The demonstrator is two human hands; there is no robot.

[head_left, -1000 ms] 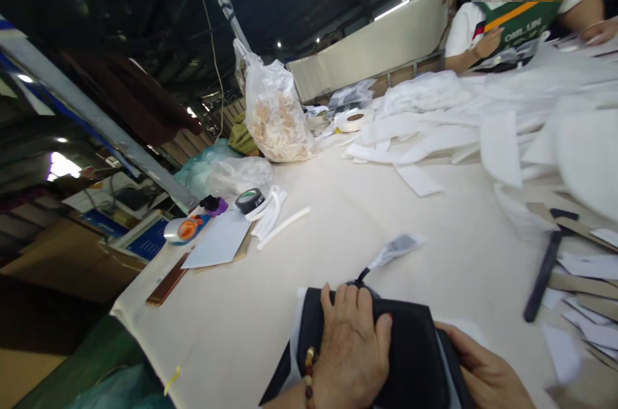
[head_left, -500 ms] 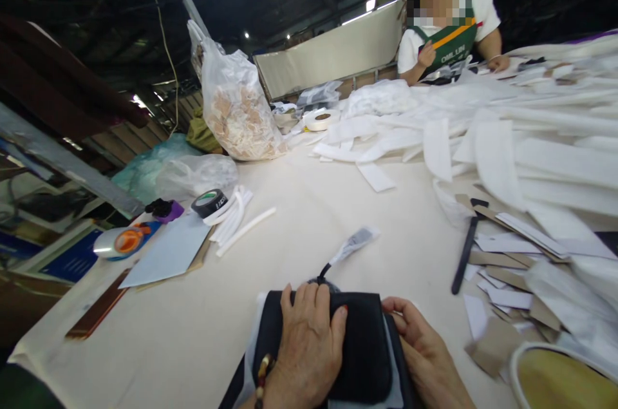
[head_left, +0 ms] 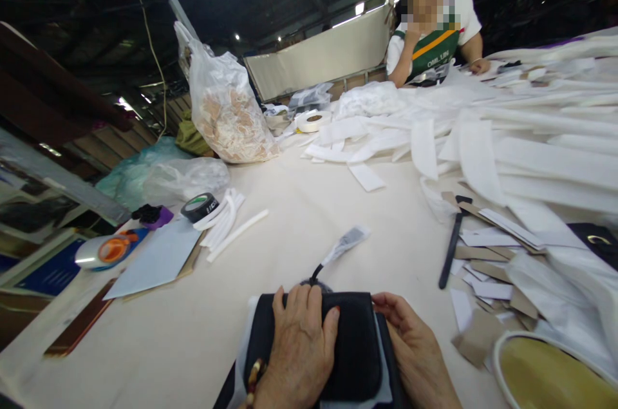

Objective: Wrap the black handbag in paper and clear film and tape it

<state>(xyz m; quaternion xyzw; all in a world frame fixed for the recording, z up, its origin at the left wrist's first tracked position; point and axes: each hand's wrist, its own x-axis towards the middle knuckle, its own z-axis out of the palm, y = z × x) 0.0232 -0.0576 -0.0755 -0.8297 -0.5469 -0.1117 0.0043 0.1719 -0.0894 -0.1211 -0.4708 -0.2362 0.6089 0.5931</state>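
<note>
My left hand (head_left: pixel 299 344) lies flat, fingers stretched, on top of a black padded bag piece (head_left: pixel 355 351) at the near edge of the table. My right hand (head_left: pixel 410 344) is beside it, fingers curled around the piece's right edge. White paper or lining (head_left: pixel 246 332) shows under the black piece. A small brush with a black stem and grey-white tip (head_left: pixel 340 248) lies just beyond it.
White cut strips (head_left: pixel 483 138) pile up on the right with cardboard scraps (head_left: pixel 483 332), a black tool (head_left: pixel 449 248) and a bowl of yellow glue (head_left: pixel 545 377). Left: tape roll (head_left: pixel 199 206), white cords (head_left: pixel 226 222), grey sheet (head_left: pixel 154 257), orange cutter (head_left: pixel 109 249), plastic bag (head_left: pixel 226 113). Another person (head_left: pixel 432 42) works far across.
The view has swung right and settled, bringing the glue bowl and scraps into sight. My hands stay on the black piece; the right hand slid up along its edge.
</note>
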